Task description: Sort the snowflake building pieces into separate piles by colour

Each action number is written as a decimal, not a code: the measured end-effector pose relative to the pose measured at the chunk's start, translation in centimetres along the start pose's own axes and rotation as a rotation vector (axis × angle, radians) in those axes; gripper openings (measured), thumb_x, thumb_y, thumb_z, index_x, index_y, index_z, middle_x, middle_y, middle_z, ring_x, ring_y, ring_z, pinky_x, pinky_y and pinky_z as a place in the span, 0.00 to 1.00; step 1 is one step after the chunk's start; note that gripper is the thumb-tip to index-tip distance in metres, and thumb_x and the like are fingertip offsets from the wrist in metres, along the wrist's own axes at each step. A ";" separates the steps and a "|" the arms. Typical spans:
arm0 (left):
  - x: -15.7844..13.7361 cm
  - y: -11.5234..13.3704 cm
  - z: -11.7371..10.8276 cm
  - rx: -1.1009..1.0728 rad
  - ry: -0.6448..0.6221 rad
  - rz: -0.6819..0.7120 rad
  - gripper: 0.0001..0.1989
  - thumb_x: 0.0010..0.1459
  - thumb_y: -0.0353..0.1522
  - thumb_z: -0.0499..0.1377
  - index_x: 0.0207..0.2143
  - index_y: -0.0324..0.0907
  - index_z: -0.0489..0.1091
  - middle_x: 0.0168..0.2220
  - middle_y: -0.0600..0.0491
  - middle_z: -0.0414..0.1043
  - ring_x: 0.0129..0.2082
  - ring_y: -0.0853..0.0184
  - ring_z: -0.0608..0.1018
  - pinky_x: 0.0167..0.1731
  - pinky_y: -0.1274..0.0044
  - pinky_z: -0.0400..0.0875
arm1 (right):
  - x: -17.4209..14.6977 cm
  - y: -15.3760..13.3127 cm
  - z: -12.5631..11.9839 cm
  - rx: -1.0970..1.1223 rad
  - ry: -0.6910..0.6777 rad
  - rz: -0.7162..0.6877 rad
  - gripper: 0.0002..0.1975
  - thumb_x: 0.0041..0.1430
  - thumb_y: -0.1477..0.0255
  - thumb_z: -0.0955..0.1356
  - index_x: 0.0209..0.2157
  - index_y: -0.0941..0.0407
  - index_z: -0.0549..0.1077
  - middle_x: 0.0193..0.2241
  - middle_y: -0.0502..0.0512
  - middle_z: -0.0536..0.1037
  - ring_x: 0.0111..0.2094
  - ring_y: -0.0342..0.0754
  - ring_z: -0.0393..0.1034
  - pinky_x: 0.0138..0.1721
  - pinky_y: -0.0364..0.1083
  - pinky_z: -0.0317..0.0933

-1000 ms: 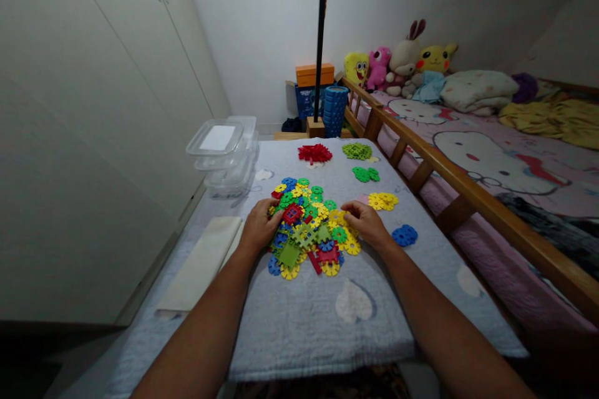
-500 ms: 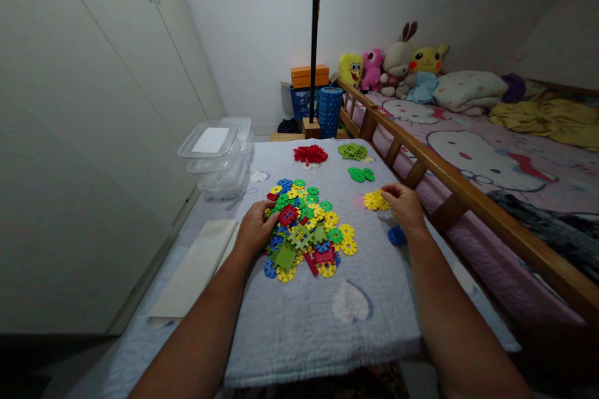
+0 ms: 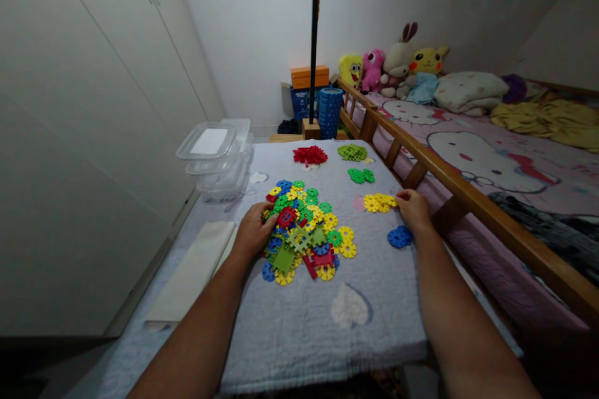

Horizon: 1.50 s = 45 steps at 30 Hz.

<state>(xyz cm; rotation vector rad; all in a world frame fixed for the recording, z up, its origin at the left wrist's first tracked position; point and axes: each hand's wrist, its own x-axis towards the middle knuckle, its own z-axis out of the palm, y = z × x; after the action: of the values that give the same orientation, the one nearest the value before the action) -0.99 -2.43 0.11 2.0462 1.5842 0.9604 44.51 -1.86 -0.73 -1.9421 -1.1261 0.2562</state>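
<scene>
With left hand [image 3: 254,228] loosely spread at nine o'clock on the pile [image 3: 300,239] and right hand [image 3: 413,208], pinch unclear, at three o'clock on the yellow discs [image 3: 373,202], best lay them flat, clear of blue discs [image 3: 399,237] at five o'clock.

The mixed heap of toy pieces [image 3: 299,239] is red, yellow, blue, green and olive, while single colours make up a red pile [image 3: 310,155], a lime pile [image 3: 352,153], a green pile [image 3: 357,176], a yellow pile [image 3: 377,202] and a blue pile [image 3: 399,237]. The tablecloth [image 3: 290,330] is grey-blue with pale hearts, the folded cloth [image 3: 191,274] cream, and the bedsheet [image 3: 472,143] pink with white, red-bowed cat faces.
</scene>
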 end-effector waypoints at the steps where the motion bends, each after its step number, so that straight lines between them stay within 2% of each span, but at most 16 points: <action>1: 0.0 0.0 0.0 0.003 -0.002 -0.002 0.17 0.59 0.40 0.54 0.46 0.42 0.71 0.49 0.45 0.74 0.51 0.57 0.75 0.55 0.64 0.68 | -0.2 -0.1 0.0 -0.045 -0.001 -0.018 0.08 0.42 0.68 0.66 0.27 0.55 0.73 0.27 0.55 0.77 0.31 0.52 0.70 0.36 0.49 0.64; 6: 0.0 0.0 0.0 0.011 -0.005 -0.013 0.18 0.59 0.40 0.54 0.46 0.41 0.71 0.49 0.45 0.74 0.51 0.57 0.75 0.55 0.64 0.68 | -1.0 -1.3 -0.4 -0.207 -0.005 -0.061 0.07 0.46 0.71 0.66 0.29 0.57 0.75 0.32 0.58 0.79 0.34 0.52 0.71 0.42 0.50 0.64; 9: 0.0 0.0 0.0 0.002 -0.006 -0.008 0.18 0.59 0.41 0.54 0.46 0.41 0.71 0.49 0.45 0.74 0.52 0.56 0.75 0.56 0.64 0.68 | -1.8 -2.7 -0.5 -0.208 0.014 -0.109 0.09 0.49 0.71 0.66 0.32 0.58 0.76 0.35 0.60 0.79 0.33 0.51 0.71 0.42 0.50 0.64; 11: 0.0 0.1 0.0 -0.004 -0.006 -0.009 0.18 0.59 0.41 0.55 0.47 0.41 0.71 0.50 0.45 0.74 0.52 0.56 0.74 0.56 0.64 0.67 | -2.6 -4.0 -0.4 -0.167 -0.033 -0.199 0.10 0.50 0.69 0.66 0.33 0.58 0.76 0.36 0.59 0.79 0.32 0.49 0.70 0.40 0.49 0.64; 13: 0.0 0.1 0.0 -0.007 -0.004 -0.011 0.18 0.58 0.41 0.55 0.46 0.41 0.71 0.50 0.45 0.74 0.52 0.56 0.74 0.56 0.64 0.67 | -3.8 -5.6 0.0 -0.091 -0.205 -0.301 0.10 0.52 0.67 0.67 0.34 0.57 0.76 0.33 0.57 0.78 0.31 0.48 0.69 0.37 0.47 0.63; 17: 0.0 0.1 0.0 -0.010 -0.003 -0.009 0.17 0.59 0.40 0.55 0.46 0.41 0.71 0.49 0.45 0.74 0.52 0.57 0.74 0.56 0.64 0.67 | -6.7 -8.1 1.0 -0.043 -0.721 -0.460 0.11 0.52 0.65 0.69 0.36 0.56 0.76 0.29 0.52 0.74 0.30 0.46 0.67 0.33 0.45 0.61; 19: -0.1 0.1 0.0 -0.011 -0.005 -0.010 0.17 0.59 0.39 0.54 0.46 0.41 0.71 0.49 0.45 0.74 0.52 0.57 0.74 0.56 0.64 0.67 | -7.9 -8.7 1.2 -0.092 -0.876 -0.525 0.16 0.48 0.67 0.73 0.40 0.56 0.75 0.32 0.52 0.74 0.32 0.46 0.67 0.35 0.45 0.61; 21: -0.1 0.2 0.0 -0.013 -0.006 -0.011 0.17 0.59 0.40 0.54 0.46 0.41 0.71 0.49 0.45 0.74 0.52 0.57 0.74 0.56 0.63 0.67 | -8.8 -8.9 1.3 -0.139 -0.941 -0.564 0.22 0.44 0.70 0.75 0.43 0.56 0.74 0.36 0.52 0.73 0.36 0.47 0.67 0.38 0.45 0.62; 24: -0.1 0.4 -0.2 -0.026 -0.001 -0.009 0.17 0.61 0.41 0.53 0.46 0.41 0.71 0.49 0.45 0.74 0.51 0.57 0.74 0.56 0.63 0.67 | -9.4 -9.3 1.3 -0.207 -0.943 -0.567 0.25 0.40 0.73 0.76 0.44 0.55 0.73 0.38 0.53 0.72 0.38 0.47 0.67 0.40 0.45 0.61; 28: -0.2 0.6 -0.3 -0.033 0.010 0.023 0.18 0.61 0.43 0.54 0.47 0.42 0.70 0.49 0.46 0.73 0.51 0.57 0.74 0.55 0.64 0.68 | -9.8 -9.9 1.4 -0.231 -0.934 -0.544 0.19 0.44 0.75 0.74 0.41 0.54 0.73 0.36 0.52 0.72 0.36 0.46 0.66 0.37 0.45 0.60; 36: -0.5 0.4 0.1 0.027 0.026 0.083 0.19 0.61 0.44 0.56 0.50 0.42 0.69 0.52 0.45 0.72 0.53 0.56 0.73 0.56 0.62 0.67 | -9.8 -10.0 2.4 -0.140 -0.849 -0.588 0.11 0.47 0.75 0.72 0.36 0.56 0.73 0.33 0.51 0.71 0.33 0.45 0.65 0.35 0.43 0.58; 42: -0.4 0.2 0.2 0.039 0.020 0.057 0.19 0.60 0.43 0.57 0.50 0.43 0.69 0.52 0.45 0.72 0.54 0.56 0.73 0.57 0.62 0.66 | -10.1 -10.0 4.1 -0.088 -0.691 -0.593 0.05 0.51 0.78 0.69 0.31 0.56 0.70 0.31 0.51 0.70 0.32 0.45 0.64 0.35 0.44 0.57; 45: -0.4 0.3 0.1 0.041 0.025 0.047 0.18 0.59 0.42 0.57 0.48 0.41 0.69 0.50 0.45 0.72 0.53 0.55 0.73 0.56 0.62 0.67 | -10.0 -9.9 4.7 -0.020 -0.573 -0.610 0.04 0.54 0.78 0.67 0.33 0.56 0.71 0.32 0.53 0.71 0.33 0.45 0.64 0.36 0.44 0.57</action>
<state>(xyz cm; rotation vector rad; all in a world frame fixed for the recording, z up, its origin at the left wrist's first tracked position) -0.76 -2.85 0.12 2.1159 1.5872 0.9812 30.16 -4.83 1.58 -1.4753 -2.0352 0.4787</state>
